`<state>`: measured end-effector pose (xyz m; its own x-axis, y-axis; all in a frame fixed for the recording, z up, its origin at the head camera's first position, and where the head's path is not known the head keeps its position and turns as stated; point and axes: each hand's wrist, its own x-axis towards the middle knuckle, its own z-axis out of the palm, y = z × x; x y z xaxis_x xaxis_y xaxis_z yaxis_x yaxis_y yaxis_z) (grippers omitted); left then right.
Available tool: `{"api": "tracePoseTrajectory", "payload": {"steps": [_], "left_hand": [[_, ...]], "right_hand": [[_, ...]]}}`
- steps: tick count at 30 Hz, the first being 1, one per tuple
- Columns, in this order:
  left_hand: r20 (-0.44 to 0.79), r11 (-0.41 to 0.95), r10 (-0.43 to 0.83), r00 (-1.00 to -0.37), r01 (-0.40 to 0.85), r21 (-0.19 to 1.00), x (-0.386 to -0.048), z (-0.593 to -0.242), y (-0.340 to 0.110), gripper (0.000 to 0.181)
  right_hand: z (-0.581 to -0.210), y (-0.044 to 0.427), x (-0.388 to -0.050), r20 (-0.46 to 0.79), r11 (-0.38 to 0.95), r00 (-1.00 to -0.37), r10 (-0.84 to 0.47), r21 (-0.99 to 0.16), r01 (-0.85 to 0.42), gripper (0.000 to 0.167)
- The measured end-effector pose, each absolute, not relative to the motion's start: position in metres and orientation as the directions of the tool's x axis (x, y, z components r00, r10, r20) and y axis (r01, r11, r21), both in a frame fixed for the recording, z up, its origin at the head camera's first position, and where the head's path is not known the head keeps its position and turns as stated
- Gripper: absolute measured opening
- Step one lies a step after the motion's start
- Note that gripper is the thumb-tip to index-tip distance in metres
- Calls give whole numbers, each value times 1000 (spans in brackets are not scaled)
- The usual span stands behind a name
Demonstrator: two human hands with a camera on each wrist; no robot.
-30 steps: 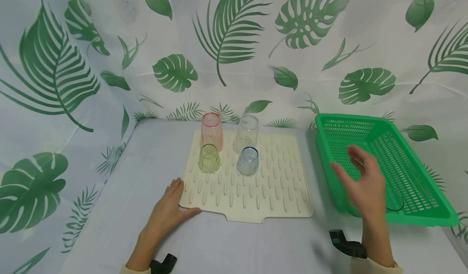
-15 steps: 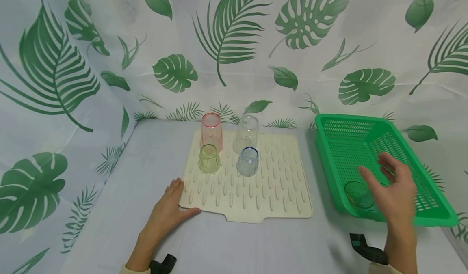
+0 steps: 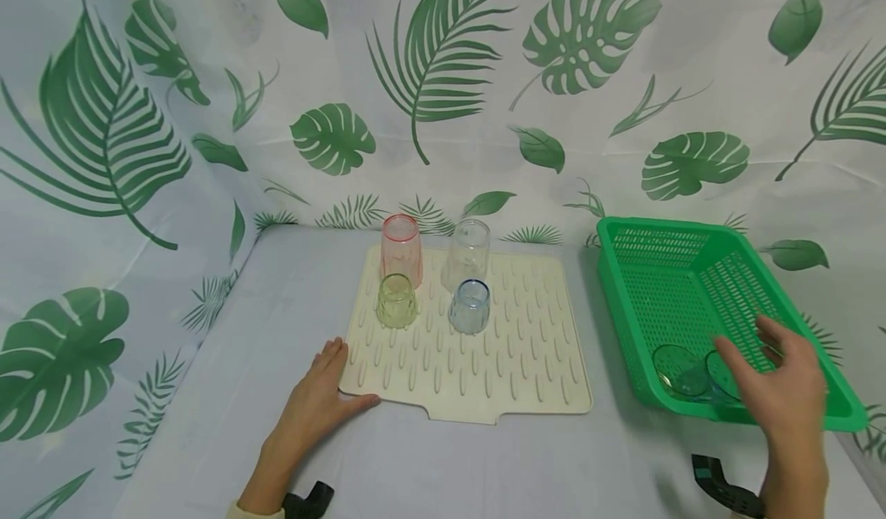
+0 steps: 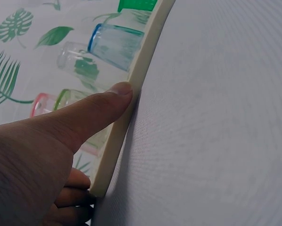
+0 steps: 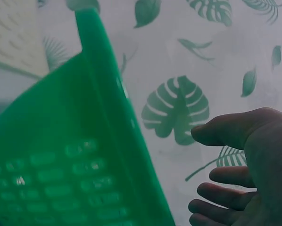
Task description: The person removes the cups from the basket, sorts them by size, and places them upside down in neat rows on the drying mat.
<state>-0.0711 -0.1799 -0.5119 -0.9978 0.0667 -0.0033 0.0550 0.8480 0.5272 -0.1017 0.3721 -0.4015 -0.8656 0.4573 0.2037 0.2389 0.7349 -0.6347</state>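
Note:
My left hand (image 3: 314,388) rests at the near left corner of a cream ribbed drying mat (image 3: 533,350). Its thumb lies against the front edge, the other fingers along the left side. On the mat stand a tall red-tinted glass (image 3: 401,250), a tall clear glass (image 3: 469,254), a short yellow-green glass (image 3: 397,304) and a short blue glass (image 3: 470,307). Over the near right part of a green plastic basket (image 3: 616,334) hovers my right hand (image 3: 785,380), fingers spread and holding nothing. Inside the basket lie a see-through glass (image 3: 681,369) and a bluish one (image 3: 721,373), partly covered by that hand.
A white cloth (image 3: 526,473) covers the table under the mat and basket. Behind them hangs a white curtain (image 3: 484,165) printed with green leaves. The basket's high wall (image 5: 51,122) fills the left of the right wrist view.
My right hand has moved right and slightly nearer over the basket, uncovering the glasses in it. My left hand, the mat and the glasses on it stay in place.

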Motion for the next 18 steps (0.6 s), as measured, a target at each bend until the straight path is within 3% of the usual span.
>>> {"api": "tracePoseTrajectory", "payload": {"steps": [10, 18], "left_hand": [[12, 846, 73, -997, 68, 529, -70, -513, -180, 108], [23, 848, 75, -997, 76, 524, -71, -515, -181, 108]], "right_hand": [[-410, 399, -94, 213, 880, -924, 317, -429, 202, 68], [-411, 416, -95, 91, 929, -968, 235, -315, 196, 71]]}}
